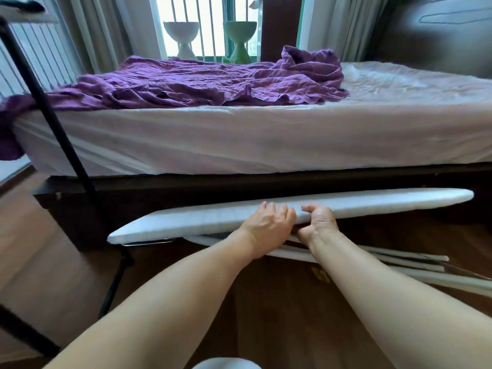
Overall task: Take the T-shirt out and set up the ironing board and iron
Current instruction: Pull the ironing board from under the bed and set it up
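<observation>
Both bare arms reach forward and down: the left hand [269, 225] curls over the near edge of the long white padded ironing board [372, 202], the right hand [320, 222] clamps it just beside. The board sits low, tilted, over the wooden floor [53, 249], white tubular legs [399, 265] folded beneath. Crumpled purple cloth [199, 83] covers the white-sheeted bed [239, 145].

Bed [266, 139] with white sheet, purple blanket [202, 83], bright barred window [213, 25], brown wooden floor [34, 227]
</observation>
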